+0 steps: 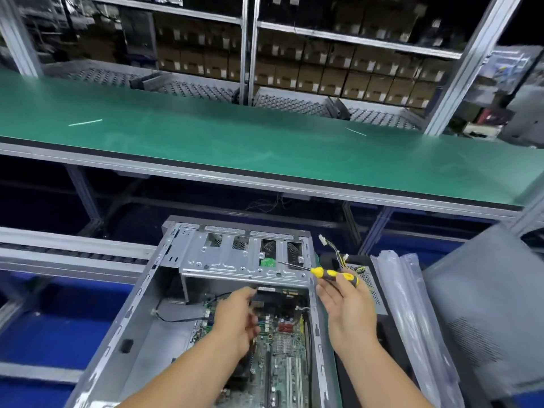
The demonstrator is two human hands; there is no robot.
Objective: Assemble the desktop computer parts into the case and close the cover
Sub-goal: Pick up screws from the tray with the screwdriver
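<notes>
A long green belt, smooth and matte with a grey metal edge, is seen running across the middle of the view. Behind it, metal shelves are stacked with rows of brown boxes, all blurred.

Nearer, an open case of bare grey sheet metal is laid on its side on a blue surface. A perforated drive cage is fitted across its far end, and a green board with slots and a finned heatsink is seen in the bottom. To the right, a grey panel with a vented patch is stood at a tilt, and clear plastic bags are lying between it and the case. A black unit with a mesh face and yellow-and-black wires is placed just beside the case's right wall.

The left hand is held inside the case over the board, fingers loosely curled; whether anything is pinched cannot be told. The right hand is held palm up over the case's right wall, fingers relaxed and nearly straight, with a yellow-and-black screwdriver resting across the fingertips, its thin shaft pointed left over the cage
</notes>
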